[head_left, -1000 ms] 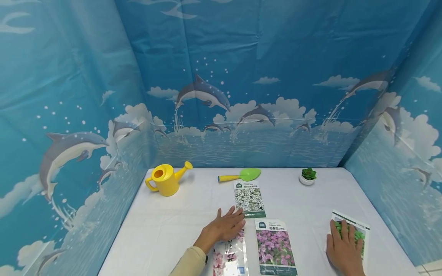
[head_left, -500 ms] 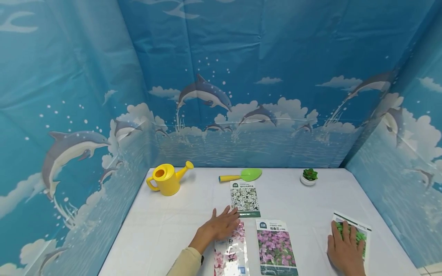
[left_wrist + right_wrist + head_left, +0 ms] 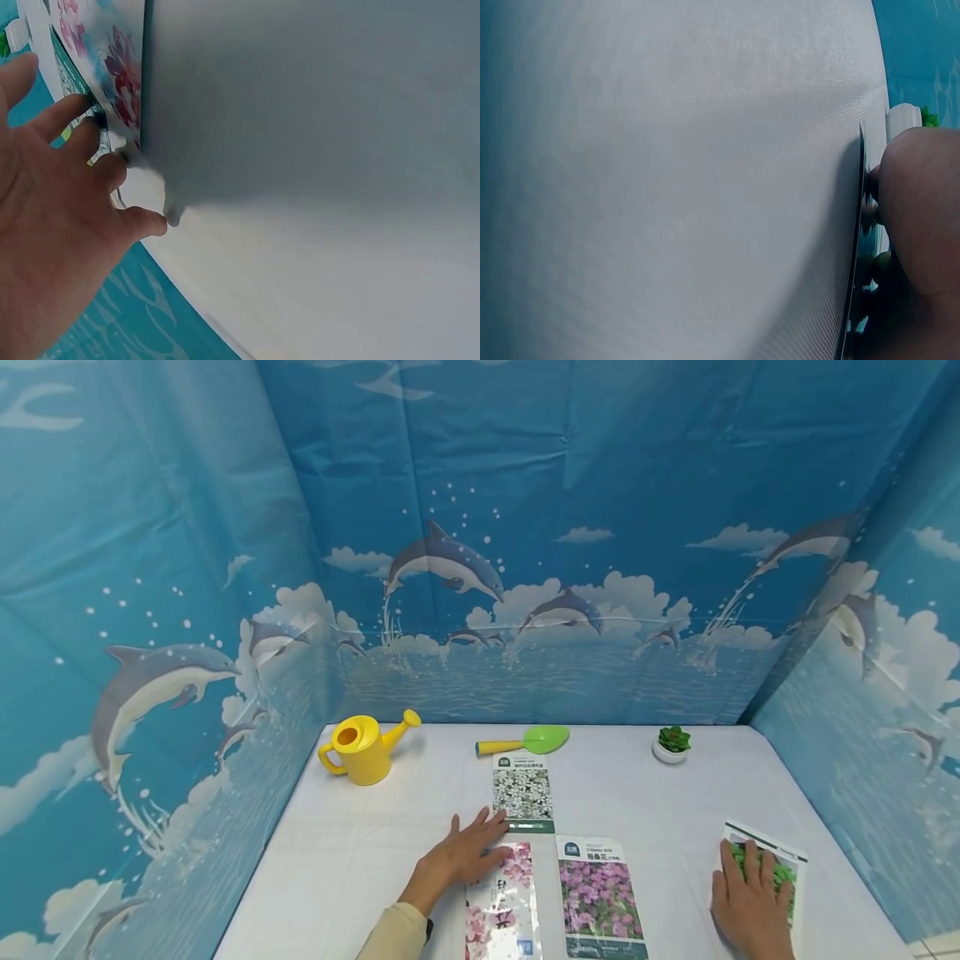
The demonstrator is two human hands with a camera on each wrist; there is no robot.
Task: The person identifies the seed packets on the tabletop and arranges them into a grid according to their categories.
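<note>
Since a second ago, my left hand [image 3: 462, 853] has slid left and the white-flower packet [image 3: 523, 792] has gone with it, now lying a little further left on the table [image 3: 375, 852]. My left fingers are straight and spread, flat on the cloth, with their tips at the near left corner of that packet and over the far edge of the pink packet [image 3: 501, 902], which lies near me. From the left wrist view my fingers [image 3: 71, 112] reach the packet edges, palm open. My right hand [image 3: 750, 902] lies flat, fingers straight, pressing on the green packet [image 3: 783, 860] at the near right of the table; it has not moved. Between my hands lies the purple-flower packet [image 3: 598, 897], touched by neither. At the far side stand a yellow can [image 3: 363, 748] on the left, a green trowel [image 3: 525, 742] in the middle just beyond the white-flower packet, and a small potted plant [image 3: 671, 744] to the right.
</note>
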